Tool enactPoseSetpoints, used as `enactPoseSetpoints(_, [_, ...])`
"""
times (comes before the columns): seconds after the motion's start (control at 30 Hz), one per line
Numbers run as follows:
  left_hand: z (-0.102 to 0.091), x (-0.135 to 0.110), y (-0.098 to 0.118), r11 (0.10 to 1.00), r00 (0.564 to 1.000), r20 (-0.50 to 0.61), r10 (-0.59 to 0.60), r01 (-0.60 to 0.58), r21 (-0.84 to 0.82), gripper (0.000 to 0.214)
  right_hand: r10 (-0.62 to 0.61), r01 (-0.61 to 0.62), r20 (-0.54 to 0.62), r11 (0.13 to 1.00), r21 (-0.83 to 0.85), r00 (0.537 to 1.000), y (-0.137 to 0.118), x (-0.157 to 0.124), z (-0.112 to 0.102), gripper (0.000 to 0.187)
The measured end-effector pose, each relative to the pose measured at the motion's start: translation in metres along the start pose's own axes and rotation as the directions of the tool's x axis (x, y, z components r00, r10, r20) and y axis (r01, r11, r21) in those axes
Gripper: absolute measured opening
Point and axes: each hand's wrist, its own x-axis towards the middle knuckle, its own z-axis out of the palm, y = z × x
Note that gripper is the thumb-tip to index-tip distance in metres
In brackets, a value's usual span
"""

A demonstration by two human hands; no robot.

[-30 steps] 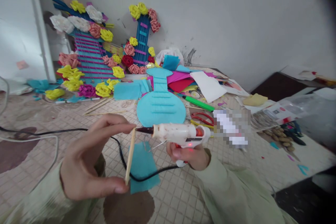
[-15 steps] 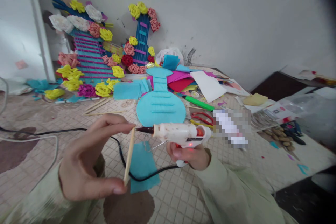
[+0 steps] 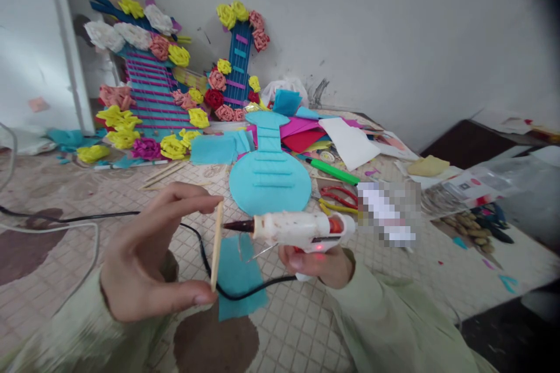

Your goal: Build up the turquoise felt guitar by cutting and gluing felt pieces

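Left grip (image 3: 137, 262) pinches widely; right grip (image 3: 321, 263), partly hidden, seems curled.

The head camera looks forward and down over the table (image 3: 301, 332).

At back left we see blue panel with magenta stripes (image 3: 151, 93), rimmed with paper flowers; beside it, narrower dark-blue panel (image 3: 238, 61), also flower-trimmed, both upright before pale grey wall (image 3: 394, 41). Farther right, we note white paper sheet (image 3: 350, 143) next to red sheet (image 3: 304, 140). Nearer us: bright green slim tool (image 3: 335, 171). At right, we find folded yellow piece (image 3: 429, 166), crinkled clear plastic bag (image 3: 494, 180), heap of tan nut-like pieces (image 3: 470, 230).
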Motion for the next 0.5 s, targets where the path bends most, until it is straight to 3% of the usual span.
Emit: enactPoseSetpoints(0.5, [0.0002, -0.0005, 0.0026, 1.000, 1.000, -0.006, -0.012, 0.012, 0.023, 0.065, 0.038, -0.039, -0.029, 0.999, -0.025, 0.999, 0.0011, -0.0009, -0.0008, 0.031])
